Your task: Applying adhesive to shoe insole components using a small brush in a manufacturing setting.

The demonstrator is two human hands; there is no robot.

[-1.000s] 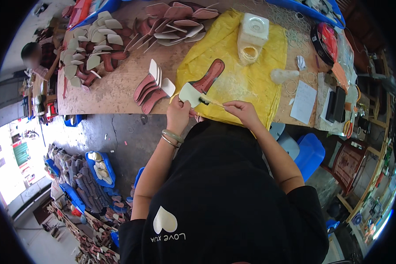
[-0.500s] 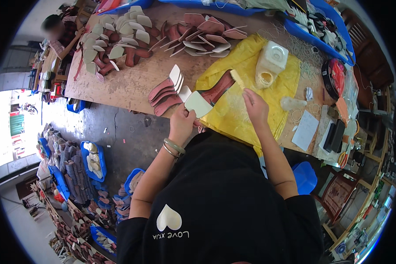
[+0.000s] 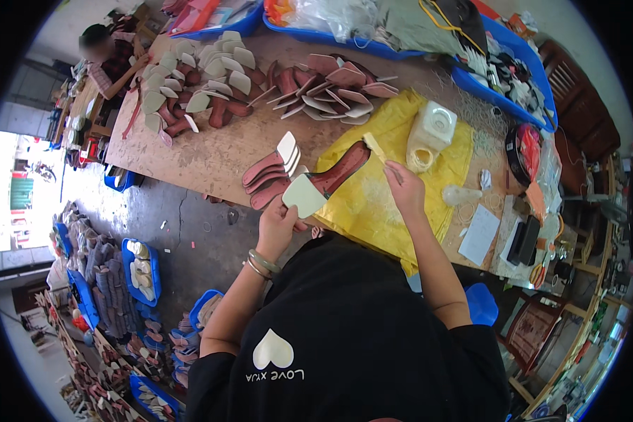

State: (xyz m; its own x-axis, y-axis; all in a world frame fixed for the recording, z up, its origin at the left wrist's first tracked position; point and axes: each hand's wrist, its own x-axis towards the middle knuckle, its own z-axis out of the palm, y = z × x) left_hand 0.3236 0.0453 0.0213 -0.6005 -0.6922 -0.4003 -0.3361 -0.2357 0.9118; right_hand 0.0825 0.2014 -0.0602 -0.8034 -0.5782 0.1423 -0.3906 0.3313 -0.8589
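My left hand point(image 3: 278, 228) grips the wide pale end of a shoe insole point(image 3: 341, 171), its thumb on top. The insole's long reddish-brown part points away to the right, over the yellow plastic sheet point(image 3: 369, 211). Between the fingers of my right hand point(image 3: 406, 186) is a flat brush point(image 3: 374, 148), pale yellow in colour. Its head is at the insole's far tip; whether they touch I cannot tell. Left of the held piece, several like insoles point(image 3: 266, 169) lie overlapped on the wooden table point(image 3: 197, 151). A whitish plastic jug point(image 3: 437, 126), its round opening facing me, rests on the sheet.
Heaps of insoles point(image 3: 225, 74) cover the table's far side. Blue trays point(image 3: 394, 49) stand along the back. Tangled cord point(image 3: 496, 119), a paper sheet point(image 3: 479, 235) and a clear bottle point(image 3: 461, 195) lie at the right. Another person point(image 3: 109, 67) sits at the far left.
The whole view has shifted, with the table lower in the picture. The brush has moved slightly along the insole's tip, away from me. Both hands keep their holds.
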